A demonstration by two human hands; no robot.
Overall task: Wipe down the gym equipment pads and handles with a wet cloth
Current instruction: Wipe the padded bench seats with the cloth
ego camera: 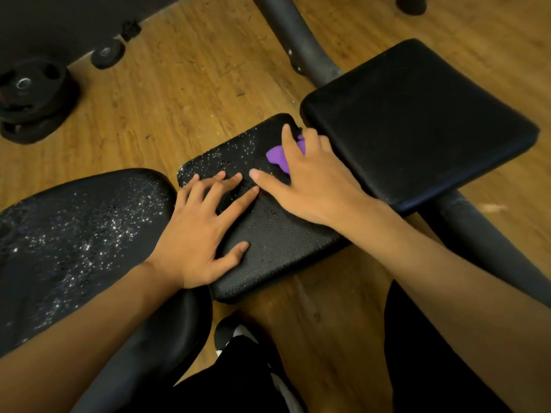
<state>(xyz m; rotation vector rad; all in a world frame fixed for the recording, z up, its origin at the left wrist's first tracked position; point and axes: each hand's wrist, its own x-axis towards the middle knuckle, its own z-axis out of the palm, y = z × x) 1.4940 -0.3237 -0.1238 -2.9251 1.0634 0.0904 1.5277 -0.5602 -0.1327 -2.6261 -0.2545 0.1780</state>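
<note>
Purple crumpled cloth (278, 156) bunched beneath right hand's (313, 186) curled fingers on black textured pad (277, 248); left hand's (202, 231) fingers spread flat alongside.

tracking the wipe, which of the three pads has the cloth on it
The middle pad, the smallest: the right hand holds the purple cloth on its far corner. The left pad and right pad have no cloth.

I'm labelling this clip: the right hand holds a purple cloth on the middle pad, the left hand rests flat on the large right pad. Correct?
Not quite. The head view shows the left hand flat on the middle pad too, not the large right pad; the right hand does hold the purple cloth.
</note>
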